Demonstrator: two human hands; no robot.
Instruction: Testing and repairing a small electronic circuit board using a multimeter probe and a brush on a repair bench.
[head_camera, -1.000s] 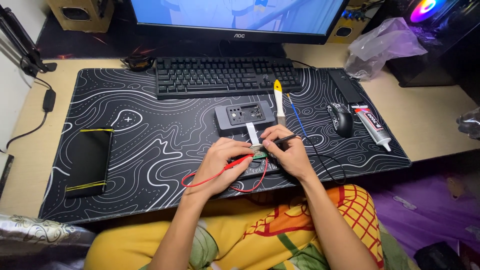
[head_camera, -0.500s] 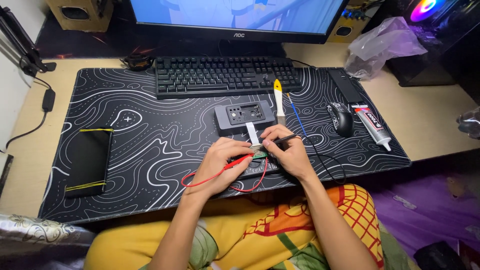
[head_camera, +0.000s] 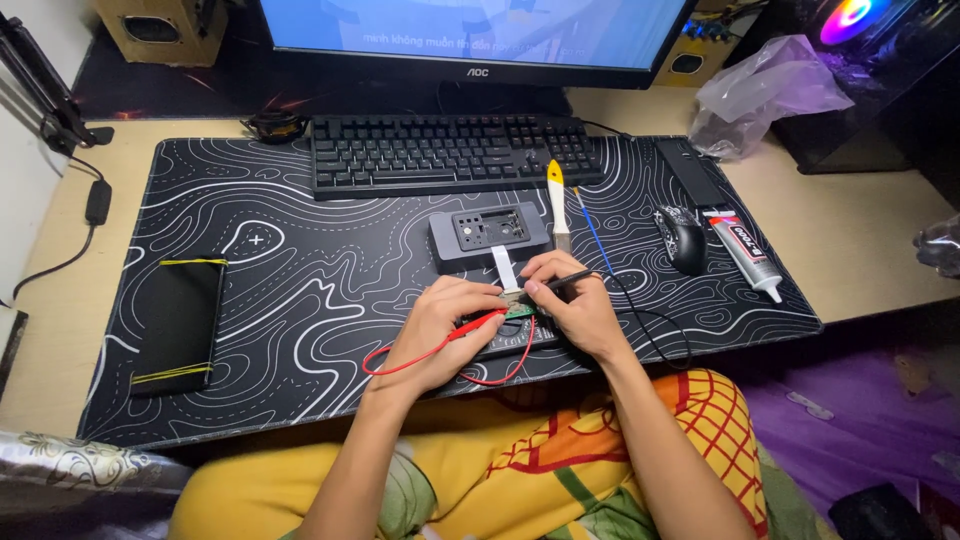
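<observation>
While our left hand (head_camera: 440, 325) pinches the red probe (head_camera: 470, 326) and our right hand (head_camera: 575, 305) grips the black probe (head_camera: 572, 281), both tips meet on the small green circuit board (head_camera: 518, 310) (mostly hidden by our fingers). It lies on the patterned desk mat (head_camera: 300, 260), just below the grey casing (head_camera: 488, 234), with the keyboard (head_camera: 450, 150) beyond.
</observation>
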